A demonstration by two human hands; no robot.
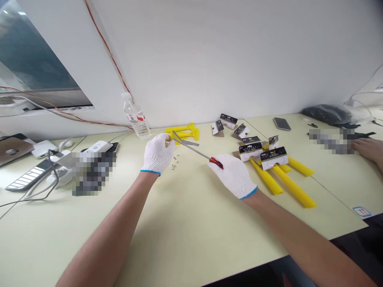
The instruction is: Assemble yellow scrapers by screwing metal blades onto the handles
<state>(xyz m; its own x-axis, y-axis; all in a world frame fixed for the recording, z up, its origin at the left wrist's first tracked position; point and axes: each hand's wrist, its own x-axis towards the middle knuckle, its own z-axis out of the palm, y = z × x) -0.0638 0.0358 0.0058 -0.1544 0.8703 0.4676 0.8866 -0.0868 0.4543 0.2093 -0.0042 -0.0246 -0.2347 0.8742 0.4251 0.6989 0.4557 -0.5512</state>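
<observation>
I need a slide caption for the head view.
Head view: the gloved left hand holds a yellow plastic frame while the gloved right hand points a red-handled tool at it.

- Nothing here can be read in full; all the print is too small or blurred.
- Water bottle (136, 117): a white and red label with small print, not legible.
- Cardboard packs (273, 158): black header strips with pale and yellowish print, no word legible. The other packs nearby look alike, and their print can't be read either.
- Small sticker (362, 211): on the table's front right corner, with a blue border and reddish marks, not legible.
- Tool handle (216, 162): red, with no lettering that can be made out.
</observation>
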